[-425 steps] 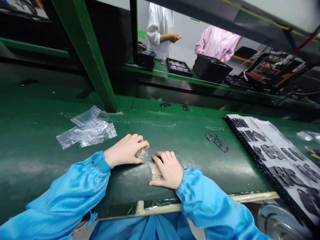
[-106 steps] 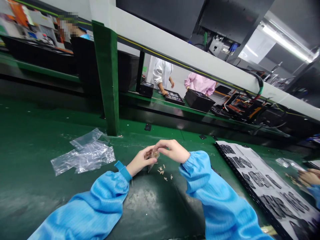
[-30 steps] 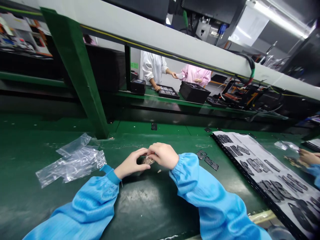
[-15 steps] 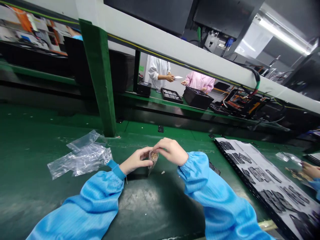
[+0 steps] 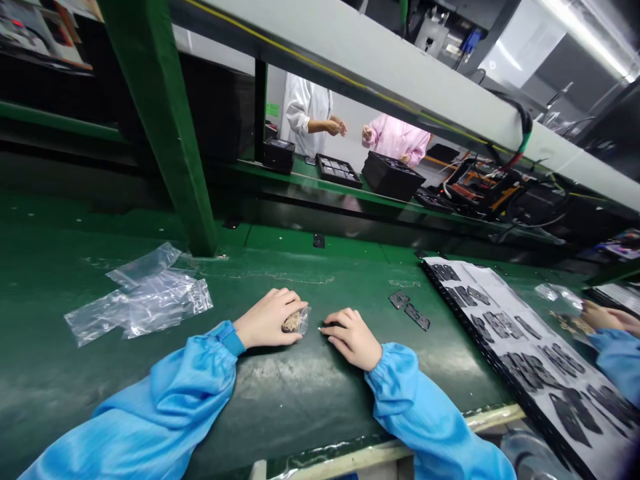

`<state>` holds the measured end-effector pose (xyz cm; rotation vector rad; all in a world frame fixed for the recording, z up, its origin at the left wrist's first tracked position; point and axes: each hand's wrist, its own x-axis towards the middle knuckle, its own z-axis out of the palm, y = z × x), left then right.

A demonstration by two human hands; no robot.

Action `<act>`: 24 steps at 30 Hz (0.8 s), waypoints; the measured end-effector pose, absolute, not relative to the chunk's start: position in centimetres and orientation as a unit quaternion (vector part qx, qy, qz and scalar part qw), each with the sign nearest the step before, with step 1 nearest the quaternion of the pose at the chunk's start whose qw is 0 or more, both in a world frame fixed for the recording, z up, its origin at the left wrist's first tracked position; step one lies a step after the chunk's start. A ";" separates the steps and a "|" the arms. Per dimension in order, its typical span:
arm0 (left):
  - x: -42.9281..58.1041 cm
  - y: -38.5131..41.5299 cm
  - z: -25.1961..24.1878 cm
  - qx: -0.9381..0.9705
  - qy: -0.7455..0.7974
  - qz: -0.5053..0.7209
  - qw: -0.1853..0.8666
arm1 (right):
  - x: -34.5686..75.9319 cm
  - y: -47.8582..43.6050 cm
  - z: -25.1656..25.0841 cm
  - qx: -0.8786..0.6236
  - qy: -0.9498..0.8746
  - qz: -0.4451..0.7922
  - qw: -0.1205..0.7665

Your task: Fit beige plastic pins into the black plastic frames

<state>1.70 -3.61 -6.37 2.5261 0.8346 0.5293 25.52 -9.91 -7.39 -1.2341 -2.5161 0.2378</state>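
Note:
My left hand is closed around a small clear plastic bag. Small tan pieces fill the part of it that shows, and my palm hides the rest. Just right of the bag, my right hand rests low over the green table with bent fingers, the thumb apart from the index finger. A tiny pale piece lies at its index fingertip, and whether they touch is too small to tell. Flat clear plastic bags lie in a loose pile to the left.
Two black flat parts lie right of my right hand. Beyond them, a black-edged tray with white lining holds rows of black parts. A co-worker's hands are at far right. A green post rises behind the bags.
My right hand has left the bag's mouth and come down to the table beside the tiny pale piece. My left hand has lowered the bag and wrapped around it. The view has shifted.

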 end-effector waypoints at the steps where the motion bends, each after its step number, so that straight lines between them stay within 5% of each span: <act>1: 1.8 -3.8 -6.4 0.915 0.299 0.182 0.200 | 26.1 -10.0 -7.4 -0.437 -0.880 0.086 0.168; 9: 2.0 -4.0 -7.0 0.937 0.288 0.148 0.132 | 31.3 -10.5 -8.1 -0.496 -0.845 0.072 0.185; 20: 2.3 -4.0 -7.0 0.938 0.285 0.147 0.134 | 27.4 -14.2 -8.5 -0.509 -0.855 0.003 0.101; 24: 2.4 -4.2 -7.0 0.938 0.287 0.144 0.130 | 24.3 -12.1 -8.4 -0.472 -0.867 0.051 0.152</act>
